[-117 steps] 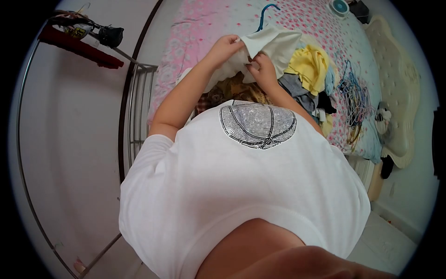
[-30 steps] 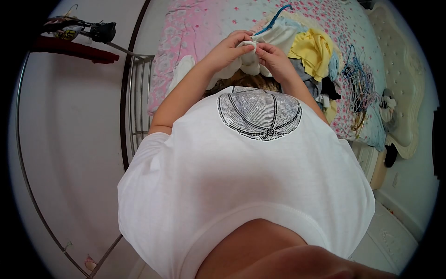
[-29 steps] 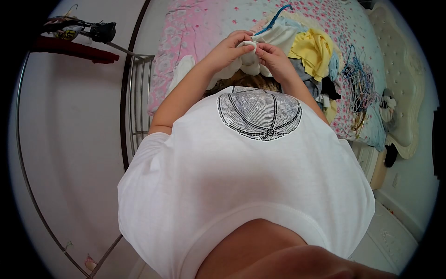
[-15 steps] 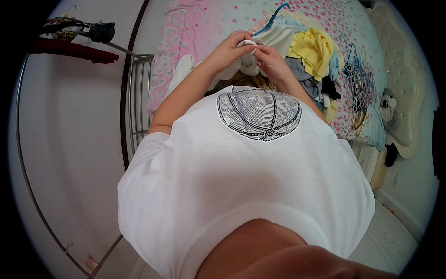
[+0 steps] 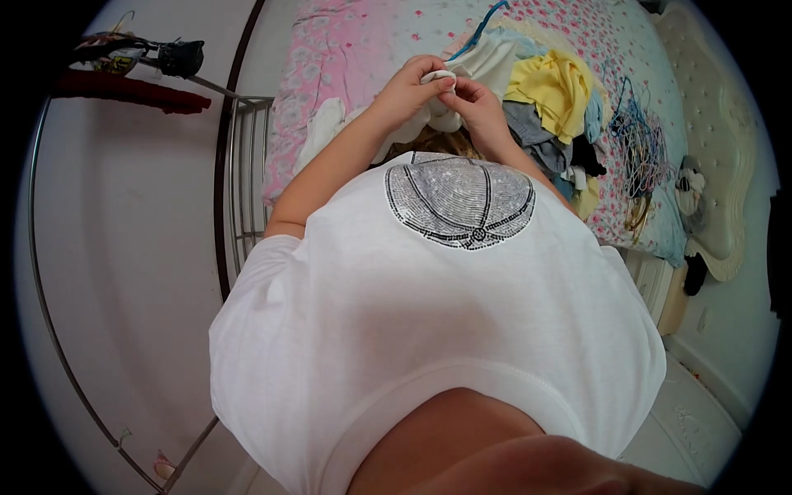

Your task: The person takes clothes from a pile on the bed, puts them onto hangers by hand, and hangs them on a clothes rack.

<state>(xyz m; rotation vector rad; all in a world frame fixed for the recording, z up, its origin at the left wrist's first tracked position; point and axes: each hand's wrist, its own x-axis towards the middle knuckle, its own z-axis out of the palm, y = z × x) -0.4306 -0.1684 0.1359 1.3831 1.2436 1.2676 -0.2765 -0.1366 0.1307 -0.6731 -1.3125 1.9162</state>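
Observation:
My left hand [image 5: 414, 87] is closed in a pinch on the edge of a white garment [image 5: 487, 68]. Close beside it, my right hand [image 5: 478, 107] also pinches the white cloth, thumb and fingertips together. A blue clothes hanger [image 5: 478, 31] rises from the garment, its hook pointing up and away from me. Much of the hanger is hidden by cloth. White folds hang below my fingers, and a brown patterned cloth [image 5: 441, 143] shows between my wrists.
Right of my hands lies a clothes pile with a yellow garment [image 5: 554, 91] and a grey one [image 5: 536, 132]. Farther right is a tangle of hangers [image 5: 639, 144] on the flowered bed [image 5: 330, 49]. A metal rack [image 5: 41, 247] stands at left, a tufted headboard [image 5: 709, 115] at right.
My right hand has shifted slightly left and its fingers have drawn in closer to the left. The blue hanger's hook has moved a little left and upward.

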